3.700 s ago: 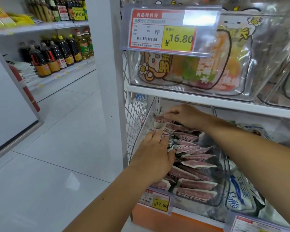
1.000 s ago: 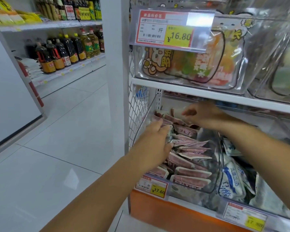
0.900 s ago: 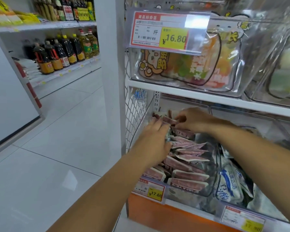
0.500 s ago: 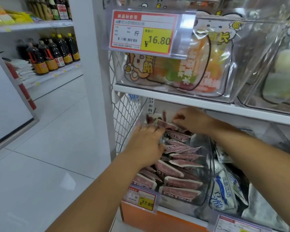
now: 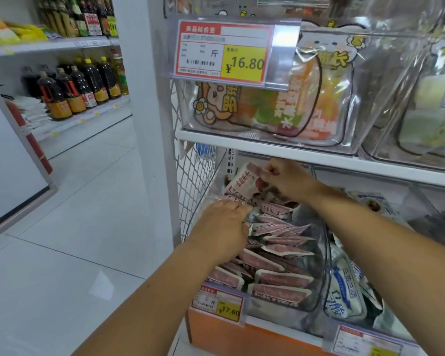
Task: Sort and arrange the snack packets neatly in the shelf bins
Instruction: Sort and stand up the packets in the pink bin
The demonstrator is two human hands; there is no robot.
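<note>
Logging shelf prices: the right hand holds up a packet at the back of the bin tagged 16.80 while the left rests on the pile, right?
No: that bin carries the 17.60 tag; the 16.80 tag hangs one shelf up, in the head view. Otherwise correct: the right hand holds up a packet at the back, the left hand rests on the pile.

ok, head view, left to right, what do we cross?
Dark sauce bottles → white shelf post → wire mesh side panel → clear bin of red snack packets → blue-and-white packets. Left hand and right hand overlap the bin, skipped.
</note>
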